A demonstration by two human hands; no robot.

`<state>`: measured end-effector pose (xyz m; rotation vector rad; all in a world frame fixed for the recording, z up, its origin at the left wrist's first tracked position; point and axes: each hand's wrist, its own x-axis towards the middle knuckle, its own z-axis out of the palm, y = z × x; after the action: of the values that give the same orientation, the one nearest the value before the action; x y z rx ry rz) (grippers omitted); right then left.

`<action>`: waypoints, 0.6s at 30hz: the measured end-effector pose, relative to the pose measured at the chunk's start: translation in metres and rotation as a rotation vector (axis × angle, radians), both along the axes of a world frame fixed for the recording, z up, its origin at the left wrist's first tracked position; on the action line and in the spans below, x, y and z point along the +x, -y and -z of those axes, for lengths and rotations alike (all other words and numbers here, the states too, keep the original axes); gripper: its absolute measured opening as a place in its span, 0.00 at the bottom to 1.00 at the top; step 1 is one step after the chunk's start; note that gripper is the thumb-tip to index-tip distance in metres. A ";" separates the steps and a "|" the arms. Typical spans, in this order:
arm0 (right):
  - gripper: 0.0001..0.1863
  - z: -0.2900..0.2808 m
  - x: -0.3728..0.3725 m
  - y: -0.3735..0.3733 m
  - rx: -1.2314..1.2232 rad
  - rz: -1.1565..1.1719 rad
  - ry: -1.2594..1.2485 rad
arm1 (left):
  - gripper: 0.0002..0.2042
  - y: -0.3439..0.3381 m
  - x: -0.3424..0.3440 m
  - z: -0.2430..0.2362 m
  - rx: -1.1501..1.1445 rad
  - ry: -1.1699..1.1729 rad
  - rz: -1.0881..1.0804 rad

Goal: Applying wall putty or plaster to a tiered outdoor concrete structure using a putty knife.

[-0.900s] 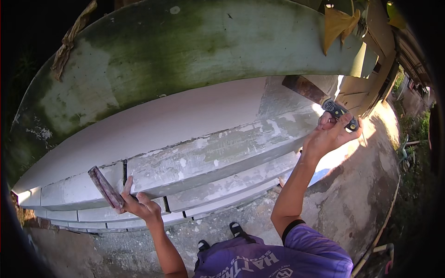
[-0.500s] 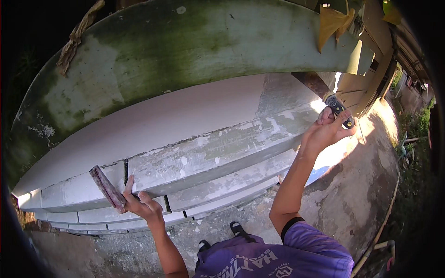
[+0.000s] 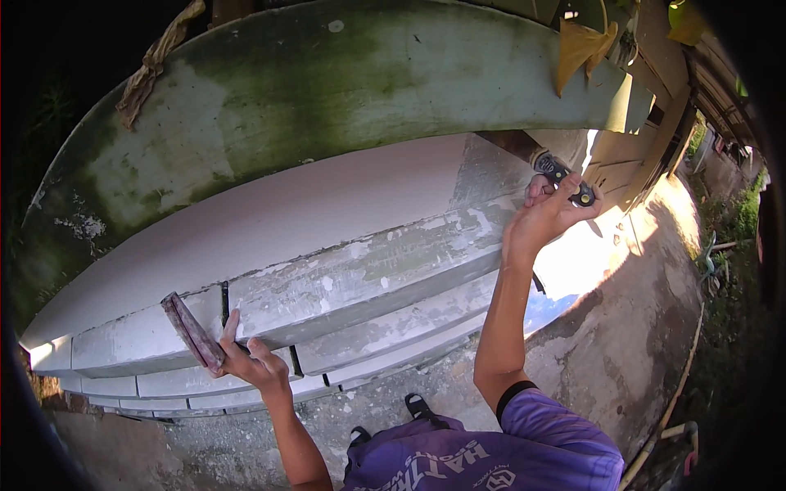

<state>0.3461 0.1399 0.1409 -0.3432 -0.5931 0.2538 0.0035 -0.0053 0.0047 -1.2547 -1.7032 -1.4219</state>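
Observation:
In my right hand (image 3: 540,214), at the right of the wall, the fingers wrap round the black, yellow-dotted handle of a putty knife (image 3: 554,168). Its brownish blade points up and left, in front of a grey patch on the pale wall (image 3: 344,184); whether it touches the wall I cannot tell. Lower left, my left hand (image 3: 255,364) grips a long, narrow, mottled reddish-grey piece (image 3: 194,331) with a groove along it. The index finger and thumb stick out. Behind this hand is a stepped ledge (image 3: 377,266) with flaking white patches.
A green-stained curved slab (image 3: 327,90) overhangs the wall. Dry leaves (image 3: 583,53) hang at its upper right edge. Dark strips (image 3: 224,304) cross the ledge. Rough concrete ground (image 3: 622,352) lies below, sunlit at the right. A thin pole (image 3: 675,401) runs along the planted edge.
My right hand has moved left and slightly up with the putty knife, shifting its blade left along the wall. My left hand and its piece have hardly moved.

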 end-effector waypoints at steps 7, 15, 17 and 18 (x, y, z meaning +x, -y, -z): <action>0.20 -0.009 0.019 0.005 0.002 0.046 -0.155 | 0.26 0.001 0.000 0.000 -0.014 -0.013 0.000; 0.21 -0.012 0.024 0.011 -0.024 0.058 0.025 | 0.26 0.002 -0.002 0.001 -0.036 -0.014 -0.012; 0.21 -0.012 0.021 0.007 -0.008 0.080 -0.037 | 0.26 0.002 -0.003 0.002 -0.020 -0.006 0.010; 0.22 -0.018 0.004 0.008 -0.075 0.079 0.117 | 0.26 0.001 -0.002 0.001 -0.019 -0.005 0.012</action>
<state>0.3503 0.1323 0.1586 -0.4550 -0.6846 0.1809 0.0012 -0.0068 0.0037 -1.2804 -1.7121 -1.4112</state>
